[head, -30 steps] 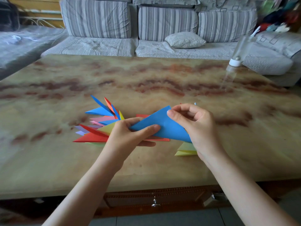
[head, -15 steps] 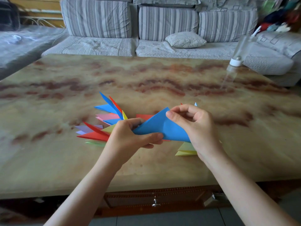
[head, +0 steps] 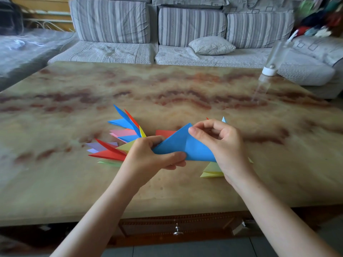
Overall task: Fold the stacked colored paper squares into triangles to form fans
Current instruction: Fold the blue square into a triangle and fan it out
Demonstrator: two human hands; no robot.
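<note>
Blue paper (head: pixel 185 148) was held up off the bench (head: pixel 167 86), between both grips, near the front-centre of the top. It read as a folded triangle, with the apex pointing up and one crease line running down from near the apex.

Left grip (head: pixel 148 156) held the paper's lower left corner: thumb (head: pixel 174 155) laid across the front face, the other fingers curled behind and under it.

Right grip (head: pixel 222 143) pinched the upper right edge just beside the apex, thumb tip on the front, remaining fingers curled in; its palm covered the paper's right end.

Folded triangles (head: pixel 120 138) in blue, red, pink, lilac, yellow and green were splayed on the bench to the left, partly behind the left grip. A red piece (head: pixel 164 133) lay flat behind the blue paper. Pale yellow triangles (head: pixel 211 170) sat on the bench under the right wrist.

A clear bottle (head: pixel 269 69) with a white cap was at the far right, too blurred to tell more. A striped sofa (head: pixel 111 21) with a cushion (head: pixel 211 45) was behind the bench.
</note>
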